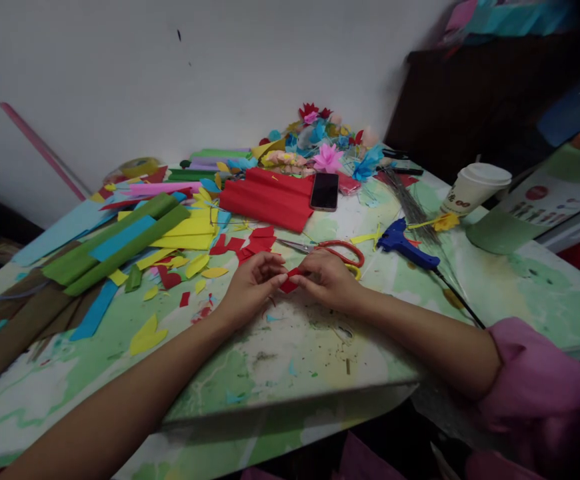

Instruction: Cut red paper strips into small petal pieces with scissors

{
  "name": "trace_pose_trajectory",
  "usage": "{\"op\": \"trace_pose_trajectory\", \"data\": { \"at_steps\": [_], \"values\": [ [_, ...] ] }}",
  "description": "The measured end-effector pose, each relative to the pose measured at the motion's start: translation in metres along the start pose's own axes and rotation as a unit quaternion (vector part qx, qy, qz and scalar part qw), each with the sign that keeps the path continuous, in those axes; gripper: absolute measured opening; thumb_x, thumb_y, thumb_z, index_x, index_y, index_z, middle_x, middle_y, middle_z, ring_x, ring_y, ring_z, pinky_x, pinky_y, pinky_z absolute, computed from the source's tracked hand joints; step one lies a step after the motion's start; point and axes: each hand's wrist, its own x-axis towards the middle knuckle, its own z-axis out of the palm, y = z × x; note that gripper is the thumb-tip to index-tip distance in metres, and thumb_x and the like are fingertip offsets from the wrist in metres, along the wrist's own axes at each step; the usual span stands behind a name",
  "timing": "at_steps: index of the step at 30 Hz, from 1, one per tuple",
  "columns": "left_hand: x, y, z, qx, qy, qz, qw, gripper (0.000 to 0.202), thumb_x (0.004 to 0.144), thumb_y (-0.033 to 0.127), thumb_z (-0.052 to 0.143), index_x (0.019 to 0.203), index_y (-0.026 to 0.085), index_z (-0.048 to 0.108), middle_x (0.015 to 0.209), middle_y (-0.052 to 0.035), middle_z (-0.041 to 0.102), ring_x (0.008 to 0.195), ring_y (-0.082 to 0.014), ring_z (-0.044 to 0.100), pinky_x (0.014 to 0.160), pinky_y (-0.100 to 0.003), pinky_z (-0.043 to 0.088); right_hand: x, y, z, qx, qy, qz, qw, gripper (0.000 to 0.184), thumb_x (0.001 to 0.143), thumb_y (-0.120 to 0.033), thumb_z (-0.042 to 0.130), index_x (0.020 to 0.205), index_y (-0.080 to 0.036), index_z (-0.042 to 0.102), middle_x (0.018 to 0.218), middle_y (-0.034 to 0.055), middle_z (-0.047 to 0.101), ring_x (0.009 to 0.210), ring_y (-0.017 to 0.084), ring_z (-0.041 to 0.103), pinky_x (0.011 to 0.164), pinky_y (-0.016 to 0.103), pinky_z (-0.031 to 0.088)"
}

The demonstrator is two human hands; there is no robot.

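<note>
Between my two hands, over the front middle of the table, is a small piece of red crepe paper [290, 283]. My left hand [256, 281] pinches its left side with thumb and fingertips. On the other side, my right hand [327, 279] grips it the same way. Just behind my right hand lie scissors [343, 252] with orange-red handles, blades pointing left. Cut red paper pieces [257, 244] lie in a small heap behind my left hand. Yellow petal shapes [197, 265] are scattered to the left.
A blue glue gun [407, 245] with a black cord lies at right, near thin wires [410, 200]. Behind are a phone [325, 192], a red paper sheet [265, 200] and paper flowers [328, 158]. Green paper rolls [120, 243] fill the left; a lidded paper cup [477, 187] stands right.
</note>
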Motion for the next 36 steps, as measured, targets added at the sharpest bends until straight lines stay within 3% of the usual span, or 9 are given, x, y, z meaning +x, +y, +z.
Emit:
{"op": "trace_pose_trajectory", "data": {
  "at_steps": [3, 6, 8, 13, 18, 26, 31, 36],
  "values": [
    [0.0014, 0.0001, -0.0004, -0.016, 0.033, -0.004, 0.999, 0.028, 0.068, 0.022, 0.074, 0.091, 0.017, 0.059, 0.084, -0.0009, 0.063, 0.078, -0.0123, 0.060, 0.068, -0.025, 0.052, -0.0022, 0.0005, 0.0011, 0.023, 0.032, 0.008, 0.999, 0.012, 0.084, -0.025, 0.059, 0.093, -0.017, 0.061, 0.078, 0.0038, 0.066, 0.074, 0.017, 0.058, 0.072, 0.031, 0.042],
    [0.0021, 0.0001, -0.0007, -0.029, 0.053, -0.008, 0.998, 0.031, 0.068, 0.021, 0.074, 0.094, 0.017, 0.058, 0.088, -0.0017, 0.063, 0.077, -0.0115, 0.060, 0.066, -0.023, 0.051, -0.0042, 0.0005, 0.0007, 0.045, 0.053, -0.027, 0.997, 0.040, 0.082, -0.026, 0.063, 0.119, -0.017, 0.052, 0.098, 0.0082, 0.067, 0.086, 0.019, 0.061, 0.082, 0.035, 0.044],
    [0.0020, 0.0003, -0.0004, -0.038, 0.056, -0.015, 0.998, 0.032, 0.069, 0.021, 0.072, 0.097, 0.017, 0.057, 0.086, -0.0014, 0.063, 0.075, -0.0111, 0.060, 0.066, -0.023, 0.051, -0.0046, 0.0006, 0.0003, 0.041, 0.042, -0.058, 0.997, 0.048, 0.081, -0.029, 0.066, 0.124, -0.019, 0.049, 0.108, 0.0101, 0.065, 0.092, 0.021, 0.061, 0.084, 0.037, 0.044],
    [0.0006, 0.0018, 0.0019, -0.044, 0.049, -0.030, 0.997, 0.035, 0.070, 0.018, 0.070, 0.100, 0.017, 0.053, 0.083, -0.0001, 0.060, 0.074, -0.0106, 0.059, 0.064, -0.022, 0.050, -0.0013, 0.0028, 0.0014, 0.044, -0.002, -0.088, 0.995, 0.027, 0.081, -0.031, 0.067, 0.106, -0.021, 0.063, 0.095, 0.0065, 0.068, 0.090, 0.021, 0.059, 0.080, 0.036, 0.043],
    [-0.0007, 0.0008, 0.0029, -0.063, 0.018, -0.048, 0.997, 0.041, 0.070, 0.018, 0.072, 0.105, 0.017, 0.052, 0.080, 0.0020, 0.058, 0.068, -0.0077, 0.057, 0.061, -0.019, 0.047, 0.0014, 0.0065, 0.0041, 0.051, -0.007, -0.074, 0.996, 0.008, 0.084, -0.023, 0.063, 0.091, -0.021, 0.068, 0.085, 0.0034, 0.069, 0.083, 0.017, 0.060, 0.078, 0.033, 0.043],
    [-0.0018, 0.0002, 0.0013, -0.101, -0.012, -0.079, 0.992, 0.049, 0.065, 0.017, 0.077, 0.107, 0.017, 0.051, 0.075, 0.0024, 0.060, 0.065, -0.0097, 0.060, 0.061, -0.021, 0.048, 0.0016, 0.0080, 0.0047, 0.077, 0.009, -0.102, 0.992, 0.006, 0.083, -0.023, 0.065, 0.083, -0.019, 0.069, 0.083, 0.0045, 0.070, 0.079, 0.015, 0.060, 0.074, 0.031, 0.043],
    [-0.0018, 0.0006, 0.0002, -0.109, -0.024, -0.068, 0.991, 0.049, 0.066, 0.017, 0.076, 0.109, 0.017, 0.052, 0.076, 0.0031, 0.059, 0.061, -0.0086, 0.060, 0.057, -0.020, 0.049, 0.0036, 0.0028, 0.0018, 0.114, 0.001, -0.013, 0.993, 0.007, 0.082, -0.023, 0.067, 0.076, -0.020, 0.067, 0.077, 0.0019, 0.069, 0.076, 0.014, 0.059, 0.074, 0.030, 0.043],
    [-0.0013, -0.0009, -0.0006, -0.121, -0.030, -0.066, 0.990, 0.050, 0.066, 0.016, 0.076, 0.110, 0.017, 0.052, 0.079, 0.0020, 0.060, 0.067, -0.0093, 0.061, 0.066, -0.023, 0.052, 0.0033, 0.0002, 0.0013, 0.128, 0.012, 0.027, 0.991, 0.008, 0.083, -0.022, 0.065, 0.076, -0.018, 0.065, 0.075, 0.0023, 0.068, 0.074, 0.013, 0.058, 0.072, 0.028, 0.044]
  ]
}}
